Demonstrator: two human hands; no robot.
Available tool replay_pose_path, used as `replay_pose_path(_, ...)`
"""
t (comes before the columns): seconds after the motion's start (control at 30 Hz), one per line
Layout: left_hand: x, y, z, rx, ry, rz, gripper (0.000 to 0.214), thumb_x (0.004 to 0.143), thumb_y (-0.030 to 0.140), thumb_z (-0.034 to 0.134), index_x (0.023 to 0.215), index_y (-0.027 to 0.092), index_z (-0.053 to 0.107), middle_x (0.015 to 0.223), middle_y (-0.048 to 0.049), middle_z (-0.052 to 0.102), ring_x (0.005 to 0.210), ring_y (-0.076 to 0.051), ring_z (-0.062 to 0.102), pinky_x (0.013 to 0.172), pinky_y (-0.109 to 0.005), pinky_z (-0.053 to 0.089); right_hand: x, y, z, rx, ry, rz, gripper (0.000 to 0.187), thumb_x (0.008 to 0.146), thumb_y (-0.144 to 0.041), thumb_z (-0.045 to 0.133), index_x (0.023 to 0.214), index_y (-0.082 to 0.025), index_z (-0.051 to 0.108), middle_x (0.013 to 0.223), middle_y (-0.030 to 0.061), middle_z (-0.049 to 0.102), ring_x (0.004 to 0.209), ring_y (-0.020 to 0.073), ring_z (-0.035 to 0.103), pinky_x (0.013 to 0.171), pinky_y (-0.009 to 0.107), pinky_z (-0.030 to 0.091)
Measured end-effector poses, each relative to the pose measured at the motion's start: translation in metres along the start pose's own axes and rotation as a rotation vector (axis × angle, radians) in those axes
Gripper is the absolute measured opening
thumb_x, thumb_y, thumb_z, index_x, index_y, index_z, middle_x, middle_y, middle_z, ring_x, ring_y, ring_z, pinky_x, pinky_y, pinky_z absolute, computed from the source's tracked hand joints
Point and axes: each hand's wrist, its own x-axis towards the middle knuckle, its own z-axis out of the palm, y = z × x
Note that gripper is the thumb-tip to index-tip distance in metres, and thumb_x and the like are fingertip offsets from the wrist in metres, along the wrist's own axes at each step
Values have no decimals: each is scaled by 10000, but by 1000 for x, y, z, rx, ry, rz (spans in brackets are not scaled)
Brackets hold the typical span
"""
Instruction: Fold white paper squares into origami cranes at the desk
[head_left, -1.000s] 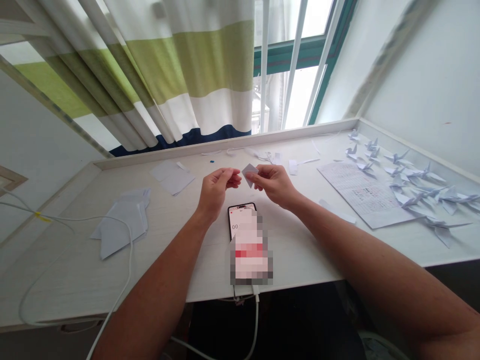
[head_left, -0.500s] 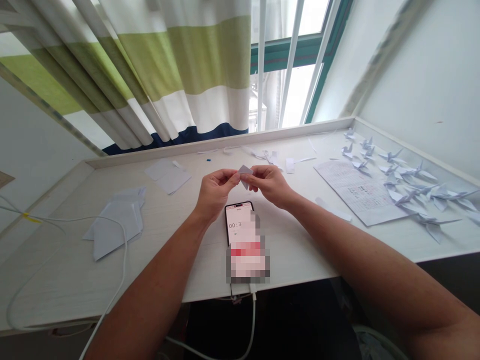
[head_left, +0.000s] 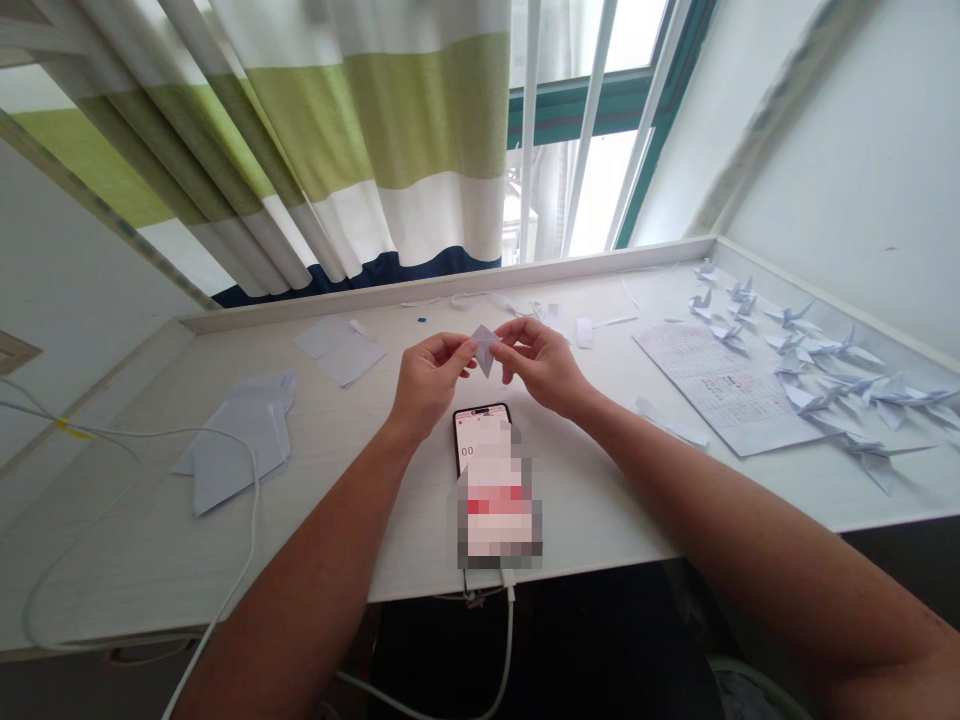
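A small folded piece of white paper (head_left: pixel 486 350), diamond-shaped with a crease down its middle, is held up above the desk between my two hands. My left hand (head_left: pixel 431 378) pinches its left corner between thumb and fingers. On the other side my right hand (head_left: pixel 541 362) grips the right corner, thumb in front and fingers curled behind. Just below the hands lies a phone (head_left: pixel 481 470) with a lit screen, partly blurred out, and a cable plugged into its lower end.
Several folded paper cranes (head_left: pixel 817 375) crowd the right side, beside and partly on a written sheet (head_left: pixel 720 395). Paper stacks (head_left: pixel 244 440) lie at left, near a white cable (head_left: pixel 251 500). Paper scraps (head_left: pixel 585 330) are scattered toward the back. A curtain (head_left: pixel 360 130) hangs behind the desk.
The paper's lower point now shows more fully between my hands, and its front faces me more squarely. My right fingers have shifted slightly; the whole view has moved a little.
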Motion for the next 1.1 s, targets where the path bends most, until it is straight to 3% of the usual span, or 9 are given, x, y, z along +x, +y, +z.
replay_pose_path(0.17, 2, 1, -1, -25, 19, 57, 334, 805, 410, 888, 1041, 196, 790, 737, -14, 765, 655, -145, 690, 617, -270, 549, -2, 2, 0, -140, -37, -74, 335, 937, -409, 766, 1210, -252, 654, 960, 0, 686, 697, 151, 726, 695, 352, 600)
replay_pose_path(0.4, 1, 5, -1, 67, -28, 0, 216, 845, 341, 810, 969, 166, 827, 699, -30, 742, 622, -147, 672, 566, -269, 523, 0, 5, 0, -54, -24, -54, 180, 935, -351, 749, 1028, -204, 703, 835, 9, 715, 703, 155, 700, 707, 364, 591)
replay_pose_path(0.63, -2, 10, -2, 78, -21, -17, 264, 747, 336, 901, 778, 168, 699, 745, -26, 728, 674, -136, 660, 634, -266, 533, 1, -3, 2, 84, -25, 12, 358, 819, -462, 890, 875, -201, 651, 807, 13, 722, 694, 140, 668, 675, 336, 587)
replay_pose_path(0.8, 0, 6, -1, 16, -12, 5, 243, 723, 252, 872, 867, 180, 691, 830, -20, 746, 751, -145, 692, 703, -276, 566, 2, -3, 0, 123, 62, 45, 416, 775, -476, 921, 932, -213, 640, 802, 8, 749, 717, 161, 700, 683, 343, 607)
replay_pose_path(0.9, 1, 4, 0, 7, -17, -10, 286, 751, 309, 877, 958, 172, 736, 850, -40, 771, 755, -160, 704, 685, -289, 576, 2, -1, -1, 142, 43, 83, 462, 773, -481, 919, 1066, -197, 702, 839, 27, 782, 762, 179, 729, 712, 356, 628)
replay_pose_path(1.0, 0, 3, 1, 15, -26, -7, 354, 775, 362, 887, 1050, 166, 783, 875, -59, 799, 767, -170, 716, 694, -303, 594, 2, 1, -1, 149, 20, 97, 427, 773, -495, 916, 1008, -178, 753, 881, 61, 805, 784, 189, 742, 707, 355, 630)
replay_pose_path(1.1, 0, 2, 0, 51, -48, 2, 326, 794, 419, 887, 992, 167, 826, 880, -74, 814, 745, -173, 717, 659, -304, 597, 1, 2, -1, 119, 9, 78, 385, 797, -484, 904, 999, -182, 775, 799, 40, 789, 731, 176, 725, 687, 348, 617)
